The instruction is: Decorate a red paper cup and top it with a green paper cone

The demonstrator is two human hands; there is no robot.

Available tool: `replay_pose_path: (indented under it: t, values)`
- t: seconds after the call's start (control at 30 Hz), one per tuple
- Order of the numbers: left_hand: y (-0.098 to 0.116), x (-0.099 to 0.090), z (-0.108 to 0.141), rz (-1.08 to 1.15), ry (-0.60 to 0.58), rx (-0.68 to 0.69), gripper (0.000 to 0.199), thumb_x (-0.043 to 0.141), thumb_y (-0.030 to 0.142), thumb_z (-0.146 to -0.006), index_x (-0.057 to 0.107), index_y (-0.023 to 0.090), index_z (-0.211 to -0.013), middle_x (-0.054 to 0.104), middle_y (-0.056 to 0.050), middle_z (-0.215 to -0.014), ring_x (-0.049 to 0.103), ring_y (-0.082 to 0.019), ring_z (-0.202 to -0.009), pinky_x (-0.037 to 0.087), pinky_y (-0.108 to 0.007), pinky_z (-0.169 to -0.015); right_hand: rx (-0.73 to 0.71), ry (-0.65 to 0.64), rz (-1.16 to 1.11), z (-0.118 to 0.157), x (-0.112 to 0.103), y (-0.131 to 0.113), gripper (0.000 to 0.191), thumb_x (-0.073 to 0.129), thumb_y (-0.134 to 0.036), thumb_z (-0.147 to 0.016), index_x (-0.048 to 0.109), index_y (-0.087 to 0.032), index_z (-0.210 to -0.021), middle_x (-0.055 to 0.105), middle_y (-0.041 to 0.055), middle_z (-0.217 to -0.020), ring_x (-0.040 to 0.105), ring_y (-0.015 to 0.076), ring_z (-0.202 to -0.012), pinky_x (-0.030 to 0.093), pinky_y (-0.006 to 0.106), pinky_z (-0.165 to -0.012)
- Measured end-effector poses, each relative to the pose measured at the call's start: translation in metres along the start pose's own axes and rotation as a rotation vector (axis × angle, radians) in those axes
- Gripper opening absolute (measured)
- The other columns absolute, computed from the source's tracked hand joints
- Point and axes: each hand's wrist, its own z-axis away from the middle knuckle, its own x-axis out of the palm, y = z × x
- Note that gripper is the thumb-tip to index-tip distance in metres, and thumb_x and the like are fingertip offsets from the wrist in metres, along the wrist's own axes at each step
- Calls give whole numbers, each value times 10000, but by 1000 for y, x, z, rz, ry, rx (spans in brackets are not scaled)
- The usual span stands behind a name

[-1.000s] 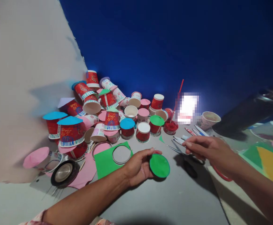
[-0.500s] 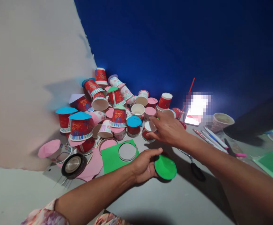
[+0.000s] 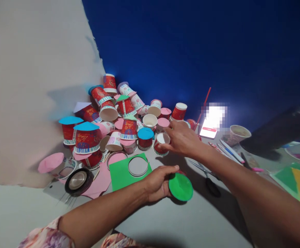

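- Since a second ago the right hand [image 3: 182,139] has left the scissors [image 3: 206,174] and reached forward to the cups; the left hand [image 3: 157,182] has stayed where it was.
- The left hand's fingers are clamped on a cup capped with a green disc [image 3: 180,187], held low over the grey table [image 3: 191,224], the disc facing the camera.
- The right hand's fingers, loosely spread, rest at a red paper cup [image 3: 161,143] standing mouth-up at the near edge of the pile; whether they grip it I cannot tell.
- Just left of the held cup lies a green sheet [image 3: 119,174] with a round hole cut out.
- Behind it is the heap of red cups [image 3: 114,117], some capped in blue or pink.
- The scissors lie under the right forearm; pens [image 3: 229,150] lie further right.
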Motion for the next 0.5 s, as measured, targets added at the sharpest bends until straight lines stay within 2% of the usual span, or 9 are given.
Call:
replay_pose_path:
  t: [0.1, 0.17, 0.23, 0.33, 0.4, 0.5]
  values:
    - [3, 4, 4, -28, 24, -7, 264, 680, 308, -908, 770, 69, -974, 769, -140, -854, 726, -210, -725, 594, -334, -696, -13, 6, -34, 1, 1, 4, 343, 698, -473, -914, 736, -171, -1073, 673, 158, -1105, 623, 336, -1037, 453, 395, -813]
    - [6, 8, 8, -51, 39, -6, 253, 664, 281, -908, 779, 65, -973, 764, -141, -865, 719, -204, -726, 598, -329, -675, -10, 11, -131, 9, -3, 16, 334, 665, -492, -928, 739, -206, -1082, 690, 115, -1050, 636, 301, -1012, 467, 371, -808]
    - [8, 12, 11, -70, 39, 5, 236, 669, 259, -890, 785, 65, -961, 754, -133, -863, 711, -196, -724, 600, -323, -665, 25, 11, -421, 23, -9, 35, 326, 614, -510, -939, 749, -223, -1013, 720, 74, -988, 653, 259, -915, 477, 359, -785]
    - [7, 14, 14, -116, 22, 0, 227, 701, 246, -851, 792, 69, -958, 748, -127, -866, 702, -190, -720, 596, -308, -657, 222, -52, -725, 51, -16, 63, 416, 563, -588, -921, 757, -220, -940, 741, 51, -858, 655, 234, -764, 472, 341, -671]
    - [6, 15, 16, -151, 3, -24, 223, 726, 239, -823, 794, 63, -943, 755, -138, -872, 711, -199, -734, 597, -310, -688, 300, -42, -752, 71, -18, 75, 426, 565, -601, -914, 769, -228, -945, 758, 54, -870, 656, 235, -763, 468, 341, -660]
    - [12, 19, 26, -162, -52, -58, 225, 742, 240, -802, 787, 49, -913, 766, -174, -871, 743, -238, -785, 605, -337, -770, 285, 0, -648, 96, -18, 76, 419, 625, -608, -882, 775, -240, -1014, 768, 69, -945, 645, 236, -762, 483, 355, -668]
